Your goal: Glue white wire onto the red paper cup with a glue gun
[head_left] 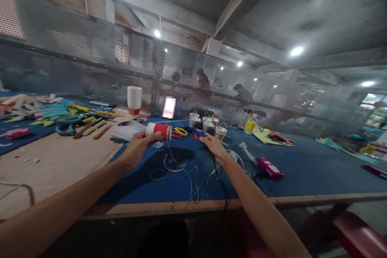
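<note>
A person's left hand [137, 144] curls around a red-and-white paper cup [160, 130], gripping it sideways above a blue-covered surface [145, 193], while the right hand [213, 146], its fingers closed, holds a blue tool [191, 130] with an orange part near the fingertips. The tool, partly covered by the hand, sits just right of the cup. A pale string [188, 172] hangs from the cup's right end and loops across the blue covering; a black cord [218, 177] drops below the right hand toward the near edge.

Behind the gap between the hands lie scissors [180, 131] with yellow and red handles. Beyond the right hand stands a cluster of small cups [208, 124] with looped handles, and farther right a jar with a yellow label [250, 125] near a yellow-green sheet [266, 135]. A magenta object [270, 168] rests nearer the front edge.

Beyond the left hand, a stack of paper cups [134, 100] stands upright, with teal-handled scissors [65, 127] and assorted tools to its left. A perforated metal screen [121, 50] runs along the back, people [203, 80] dimly visible through it.
</note>
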The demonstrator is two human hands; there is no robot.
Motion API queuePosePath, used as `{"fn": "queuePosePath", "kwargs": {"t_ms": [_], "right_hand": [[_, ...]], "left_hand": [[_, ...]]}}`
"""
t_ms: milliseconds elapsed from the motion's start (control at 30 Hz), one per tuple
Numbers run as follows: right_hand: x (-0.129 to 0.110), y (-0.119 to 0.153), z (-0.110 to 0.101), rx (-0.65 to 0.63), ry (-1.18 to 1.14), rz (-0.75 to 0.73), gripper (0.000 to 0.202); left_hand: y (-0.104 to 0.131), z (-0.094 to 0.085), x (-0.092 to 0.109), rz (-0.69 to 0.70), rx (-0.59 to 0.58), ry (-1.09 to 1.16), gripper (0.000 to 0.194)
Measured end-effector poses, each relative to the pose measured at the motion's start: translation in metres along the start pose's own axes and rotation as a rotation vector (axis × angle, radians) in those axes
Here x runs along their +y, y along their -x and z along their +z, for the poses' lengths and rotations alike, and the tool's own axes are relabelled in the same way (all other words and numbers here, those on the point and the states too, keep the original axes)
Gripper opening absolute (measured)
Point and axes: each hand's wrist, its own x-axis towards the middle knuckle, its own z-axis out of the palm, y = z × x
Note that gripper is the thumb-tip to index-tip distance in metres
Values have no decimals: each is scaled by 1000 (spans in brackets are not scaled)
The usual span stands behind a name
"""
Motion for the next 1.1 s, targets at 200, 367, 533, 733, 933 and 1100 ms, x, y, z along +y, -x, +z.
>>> {"fn": "queuePosePath", "kwargs": {"t_ms": [200,367,533,733,933,1100], "right_hand": [[-23,17,12,-109,-639,-109,40],[-38,33,13,-62,-608,-296,33],[-38,39,15,28,-355,-290,29],[-34,42,26,-3,-324,-299,28],[-19,35,39,143,-129,-531,31],[-12,37,37,159,98,-590,28]], "left_hand": [[-2,-1,-2,-5,24,-29,23],[1,3,0,-39,23,-17,20],[3,7,4,-77,38,-25,23],[4,9,6,-91,35,-16,22],[7,10,9,-93,5,25,20],[5,9,7,-89,8,38,17]]}}
